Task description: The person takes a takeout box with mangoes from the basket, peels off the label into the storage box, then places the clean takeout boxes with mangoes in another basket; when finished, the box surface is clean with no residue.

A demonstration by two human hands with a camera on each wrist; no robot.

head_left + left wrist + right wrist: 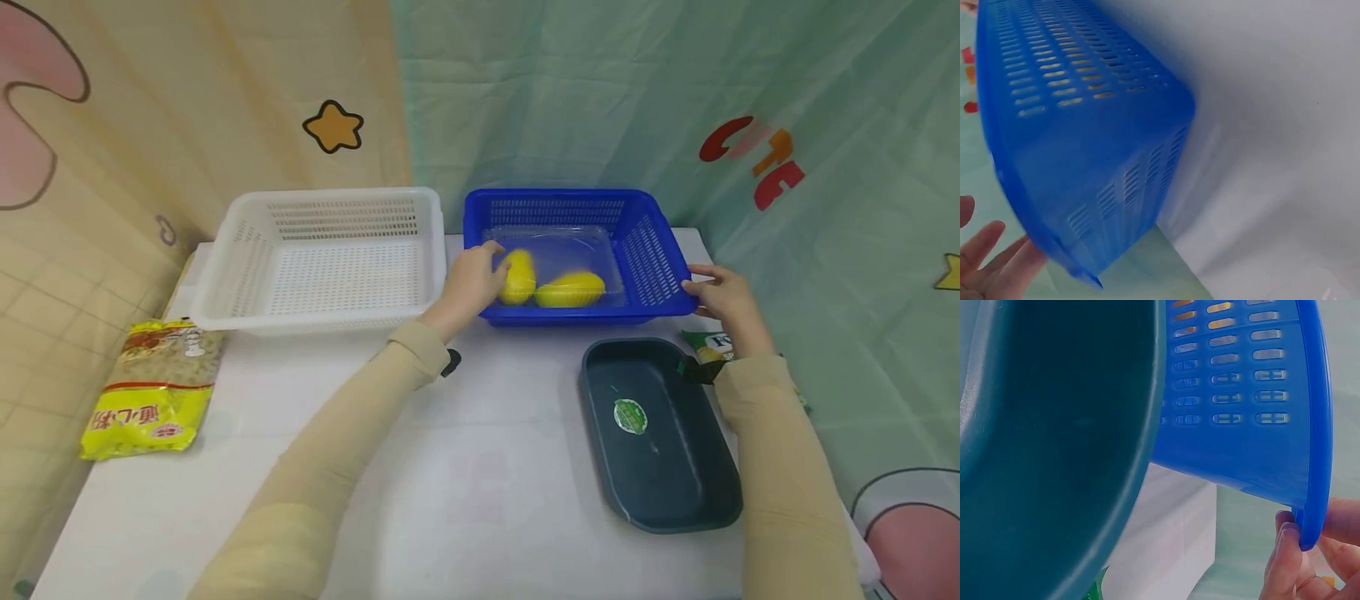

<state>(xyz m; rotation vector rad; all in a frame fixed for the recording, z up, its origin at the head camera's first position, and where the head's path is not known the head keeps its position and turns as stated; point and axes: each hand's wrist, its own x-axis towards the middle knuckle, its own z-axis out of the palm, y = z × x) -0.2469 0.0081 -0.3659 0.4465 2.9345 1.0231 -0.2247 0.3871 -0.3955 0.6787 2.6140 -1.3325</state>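
Observation:
A blue basket stands against the back curtain. A clear plastic container lies inside it, with two yellow mango-like fruits at its front; whether they are in or under it I cannot tell. My left hand reaches over the basket's left rim, thumb and forefinger apart, beside the nearer fruit. In the left wrist view, its fingers are by the rim, partly hidden behind it. My right hand pinches the basket's front right corner, thumb and fingers on either side of the rim.
A white basket stands to the left of the blue one. A dark green tub lies in front on the right, with a green packet partly under my right arm. At the far left lies a yellow pasta bag.

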